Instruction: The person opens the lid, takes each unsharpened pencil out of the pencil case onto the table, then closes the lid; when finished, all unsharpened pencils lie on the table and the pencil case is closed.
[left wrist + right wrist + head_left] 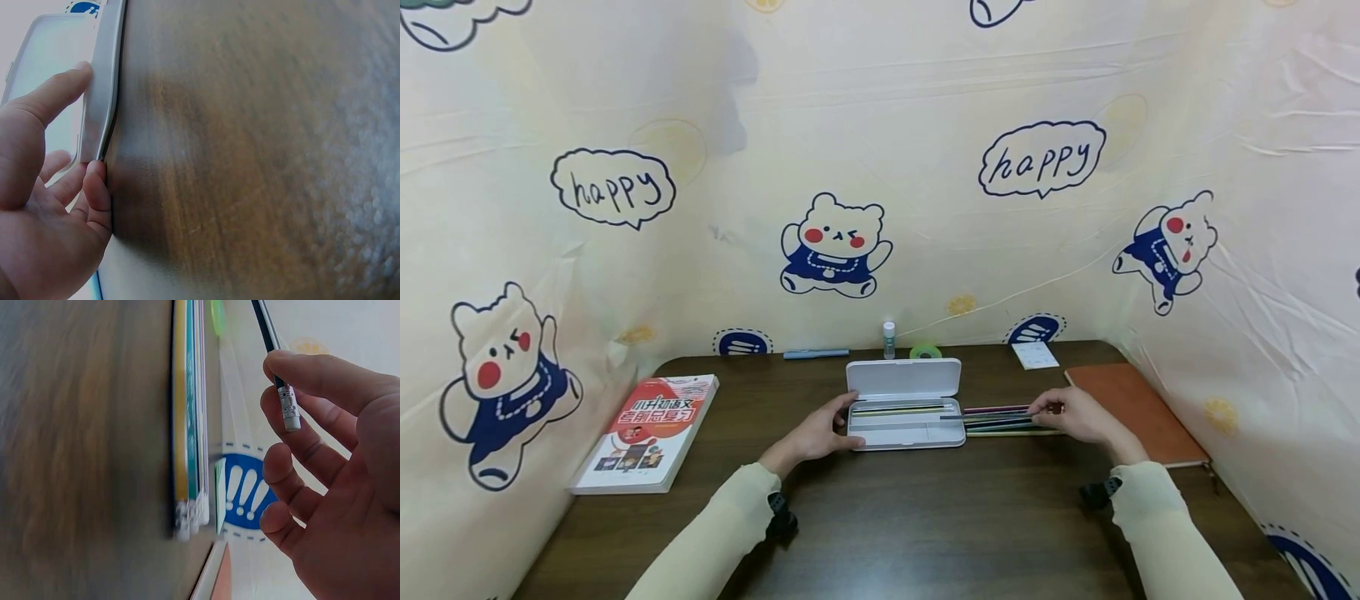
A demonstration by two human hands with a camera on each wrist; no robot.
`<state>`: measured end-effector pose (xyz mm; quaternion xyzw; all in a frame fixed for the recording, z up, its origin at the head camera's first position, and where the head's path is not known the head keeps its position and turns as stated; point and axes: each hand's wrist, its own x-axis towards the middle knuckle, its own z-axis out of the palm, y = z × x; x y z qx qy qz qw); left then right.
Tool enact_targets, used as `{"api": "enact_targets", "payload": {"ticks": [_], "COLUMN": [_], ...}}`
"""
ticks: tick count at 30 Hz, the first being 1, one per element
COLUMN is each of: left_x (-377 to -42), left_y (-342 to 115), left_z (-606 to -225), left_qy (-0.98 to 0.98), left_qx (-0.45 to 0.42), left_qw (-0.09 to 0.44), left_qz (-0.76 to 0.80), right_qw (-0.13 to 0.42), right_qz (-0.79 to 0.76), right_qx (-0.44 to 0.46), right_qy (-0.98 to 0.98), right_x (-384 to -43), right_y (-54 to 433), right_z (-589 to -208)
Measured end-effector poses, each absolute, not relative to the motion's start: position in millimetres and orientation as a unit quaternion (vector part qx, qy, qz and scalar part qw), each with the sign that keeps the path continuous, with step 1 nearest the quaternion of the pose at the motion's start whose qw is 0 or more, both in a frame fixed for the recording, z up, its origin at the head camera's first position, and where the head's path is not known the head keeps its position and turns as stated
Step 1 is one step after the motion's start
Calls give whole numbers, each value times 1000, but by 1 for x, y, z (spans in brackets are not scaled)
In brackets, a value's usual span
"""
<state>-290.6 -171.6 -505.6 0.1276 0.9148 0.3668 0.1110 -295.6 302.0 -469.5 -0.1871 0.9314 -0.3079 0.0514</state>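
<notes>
A white pencil case [887, 438] lies open on the table, its lid [904, 380] tipped back, with pencils [880, 410] inside along the far side. My left hand [816, 429] holds the case's left end, the thumb at the front rim and the fingers round the corner. My right hand [1078, 414] pinches a dark pencil [289, 406] between thumb and fingers near its white eraser end. The pencil points left, its far end over the case. Several loose pencils [190, 437] in yellow, teal and other colours lie side by side on the table below it.
A red and white book [647, 433] lies at the left, a brown notebook [1138, 412] at the right. Along the back edge are a blue pen-like stick [816, 354], a glue stick [889, 340], a green tape roll [925, 352] and a white paper [1035, 356].
</notes>
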Motion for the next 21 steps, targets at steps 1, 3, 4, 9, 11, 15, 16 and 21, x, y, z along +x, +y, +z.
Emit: {"api": "enact_targets", "payload": {"ticks": [1,3,4,9,11,15,16,21], "left_x": [-291,-291,-290,-290,-290,-291,-291,-290], "left_y": [-172,-171,-171,-171,-172,-171,-171,-171], "left_z": [-506,-506,-506,-506,-506,-506,-506,-506], "left_qy": [914,914,914,915,916,917,916,916], "left_qx": [128,128,128,132,131,125,125,126], "left_qw": [112,112,111,111,111,111,112,112], "left_qz": [367,369,369,365,364,363,364,364], "right_qw": [53,54,53,47,46,57,63,95], "right_qz": [-308,-308,-306,-297,-294,-296,-298,-302], "right_qx": [-185,-174,-175,-170,-168,-163,-163,-154], "right_qy": [932,934,934,938,940,940,938,936], "right_x": [-295,-293,-292,-287,-286,-284,-284,-283], "right_y": [305,310,313,325,329,337,339,343], "right_z": [-470,-471,-472,-473,-474,-477,-478,-483]}}
